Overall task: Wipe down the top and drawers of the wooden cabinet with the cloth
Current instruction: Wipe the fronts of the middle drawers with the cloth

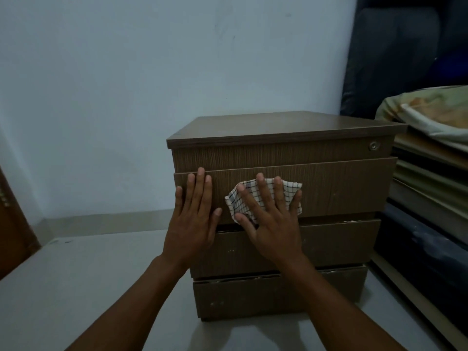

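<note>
Pale blue wall (pixel 101 97) and a grey surface (pixel 101 287) frame a wooden cabinet (pixel 278 127) with a keyhole (pixel 372 145) and three drawers, all closed so that any contents are hidden; folded bedding (pixel 435 110) lies to the right. On the upper drawer (pixel 342 188), the left hand (pixel 193 219) lies flat with straight fingers near the left end, apparently bracing, while the right hand (pixel 268 224), fingers spread wide, presses the checked cloth (pixel 288 188) against the panel just beside it. Likely faults: the bunched cloth may snag in the gap above the middle drawer (pixel 336 241), or uneven pressure may slide the cabinet.
</note>
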